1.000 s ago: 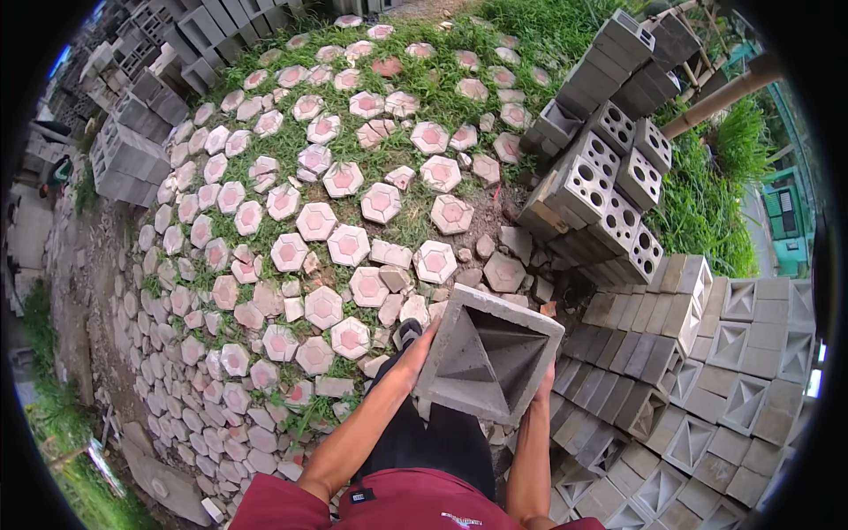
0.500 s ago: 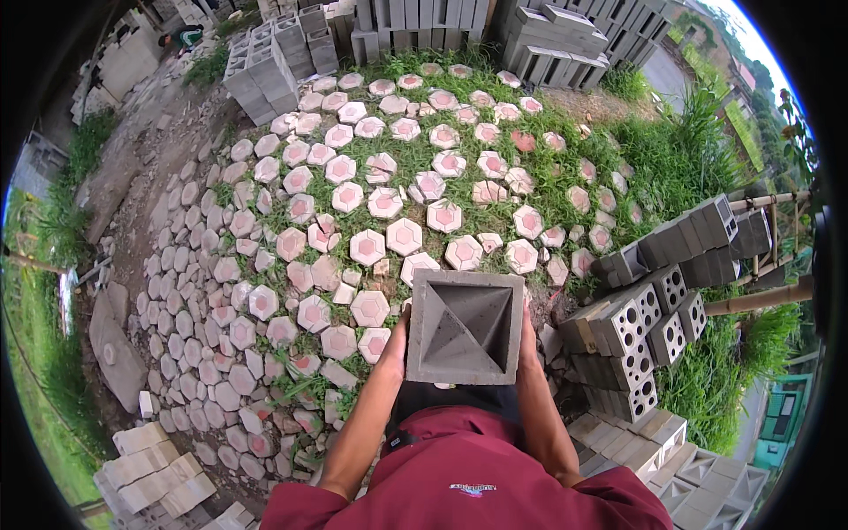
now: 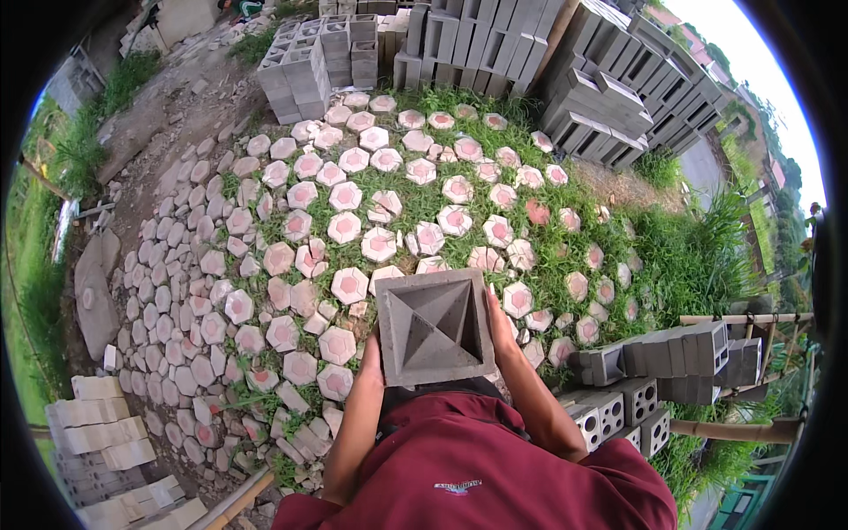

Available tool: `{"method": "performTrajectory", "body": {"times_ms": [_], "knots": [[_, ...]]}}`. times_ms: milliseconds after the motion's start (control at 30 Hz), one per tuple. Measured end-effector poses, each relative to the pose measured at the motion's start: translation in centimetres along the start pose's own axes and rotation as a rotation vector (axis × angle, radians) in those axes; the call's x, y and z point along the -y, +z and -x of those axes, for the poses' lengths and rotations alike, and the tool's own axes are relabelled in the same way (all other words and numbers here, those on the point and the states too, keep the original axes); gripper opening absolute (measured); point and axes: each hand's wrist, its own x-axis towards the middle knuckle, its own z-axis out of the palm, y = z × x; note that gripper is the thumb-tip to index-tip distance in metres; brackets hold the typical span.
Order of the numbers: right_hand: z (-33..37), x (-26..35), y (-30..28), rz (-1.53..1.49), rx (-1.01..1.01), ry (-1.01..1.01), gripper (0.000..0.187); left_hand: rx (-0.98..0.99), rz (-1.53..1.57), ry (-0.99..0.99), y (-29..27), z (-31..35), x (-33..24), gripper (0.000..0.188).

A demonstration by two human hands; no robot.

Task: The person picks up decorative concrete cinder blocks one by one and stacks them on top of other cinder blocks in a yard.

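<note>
Grey concrete block (image 3: 435, 327) rides at chest height, left hand (image 3: 371, 353) and right hand (image 3: 500, 327) pressed flat against opposite sides, sharing its weight.

— Any room around my hands?

— Both are full: my left hand (image 3: 371, 358) and right hand (image 3: 500, 331) clamp the block (image 3: 435, 327) at my chest. Ahead lies open ground, only low hexagonal pavers (image 3: 380, 243) in grass.

— And the sides?

— Vent blocks (image 3: 671, 353) crowd my right; grey stacks (image 3: 530, 53) wall the far end.
</note>
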Motion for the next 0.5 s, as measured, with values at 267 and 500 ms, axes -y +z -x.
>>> {"method": "performTrajectory", "body": {"times_ms": [267,500], "knots": [[-7.4,6.5,-0.7,0.168,0.233,0.044,0.056,-0.022,-0.031,-0.007,5.2,-5.7,-5.9,0.053],[-14.9,11.3,3.0,0.42,0.261,0.016,0.051,0.032,-0.073,-0.053,7.2,-13.1,-13.9,0.056]]}}
